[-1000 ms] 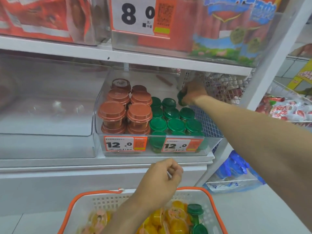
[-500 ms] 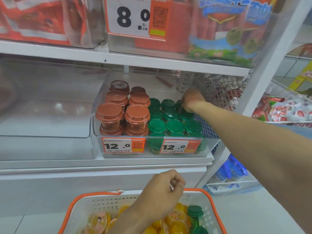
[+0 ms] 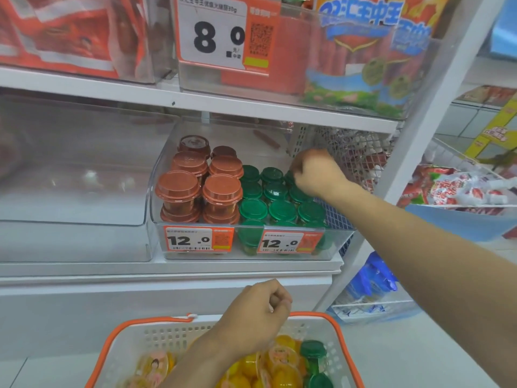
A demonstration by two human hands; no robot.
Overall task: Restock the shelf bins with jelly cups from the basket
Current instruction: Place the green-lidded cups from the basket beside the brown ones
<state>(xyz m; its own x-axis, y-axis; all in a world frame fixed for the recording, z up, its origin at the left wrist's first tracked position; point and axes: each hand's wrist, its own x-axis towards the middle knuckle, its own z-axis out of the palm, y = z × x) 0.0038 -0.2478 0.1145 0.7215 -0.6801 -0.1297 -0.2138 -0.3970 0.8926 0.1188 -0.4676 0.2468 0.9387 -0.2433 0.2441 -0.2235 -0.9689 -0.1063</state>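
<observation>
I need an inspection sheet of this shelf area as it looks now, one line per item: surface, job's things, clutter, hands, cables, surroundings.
Surface: white metal shelf carrying a clear plastic bin.
Job's things: green-lidded jelly cups in rows on the bin's right side; brown-lidded jelly cups stacked on its left; white basket with orange rim below, holding yellow jelly cups and two green ones.
Clutter: nothing seen.
Hands: right hand reaches over the back green row, fingers curled at a lid; left hand curled above the basket, contents unclear.
Cables: nothing seen.
Surroundings: orange price tags reading 12.0; red snack packs on the shelf above; empty-looking clear bin at left.
</observation>
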